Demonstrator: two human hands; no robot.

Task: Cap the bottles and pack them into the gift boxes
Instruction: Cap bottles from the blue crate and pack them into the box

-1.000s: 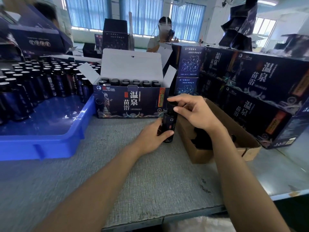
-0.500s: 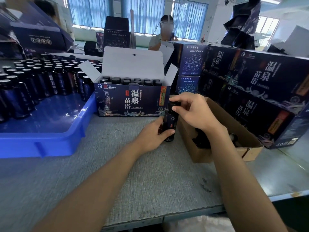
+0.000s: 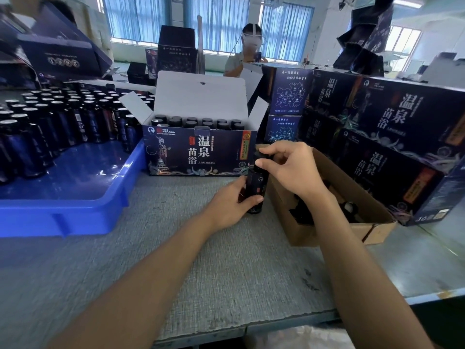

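A dark bottle (image 3: 256, 183) stands upright on the grey table, between the open gift box and the cardboard box. My left hand (image 3: 230, 201) wraps around its lower body. My right hand (image 3: 289, 167) pinches the black cap (image 3: 259, 156) sitting on the bottle's neck, fingers curled over the top. Just behind, the open gift box (image 3: 198, 153) has its white lid flaps up and holds several capped bottles (image 3: 198, 122) in rows.
A blue tray (image 3: 75, 197) at the left carries several uncapped dark bottles (image 3: 57, 117). A brown cardboard box (image 3: 352, 215) of black caps sits right of the bottle. Closed gift boxes (image 3: 392, 137) are stacked at the right. A person stands behind the table.
Both hands stay on the same bottle. My right hand's fingers have shifted around the cap, and the view has dropped slightly.
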